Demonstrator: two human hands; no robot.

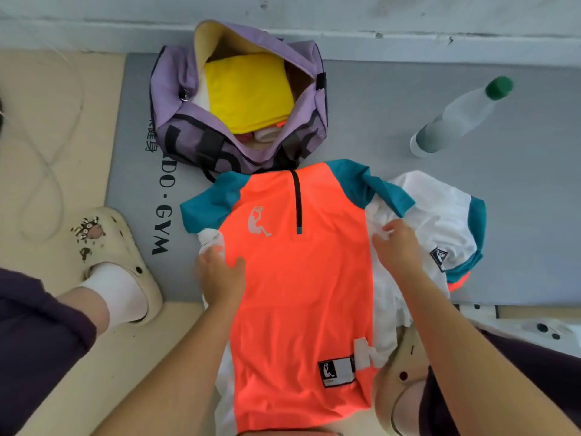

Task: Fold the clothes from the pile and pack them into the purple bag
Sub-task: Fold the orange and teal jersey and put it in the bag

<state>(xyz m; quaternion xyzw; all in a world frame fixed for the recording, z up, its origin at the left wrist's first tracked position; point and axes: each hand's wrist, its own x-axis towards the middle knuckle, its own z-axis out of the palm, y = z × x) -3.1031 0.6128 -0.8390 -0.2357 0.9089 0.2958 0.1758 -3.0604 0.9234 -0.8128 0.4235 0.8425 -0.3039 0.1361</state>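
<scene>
My left hand [220, 275] lies flat, fingers relaxed, on the orange shirt [298, 278] at its left edge; my right hand [397, 247] pinches the bunched white fabric at the shirt's right side. I judge the slick, thin knit could slide or crease as I turn that side in, dragging the white garment [440, 221] lying just beside it. The shirt sprawls across the grey mat [361, 121] and floor. The purple bag [176, 99], soft nylon, gapes open, 1 yellow folded piece [248, 92] inside.
</scene>
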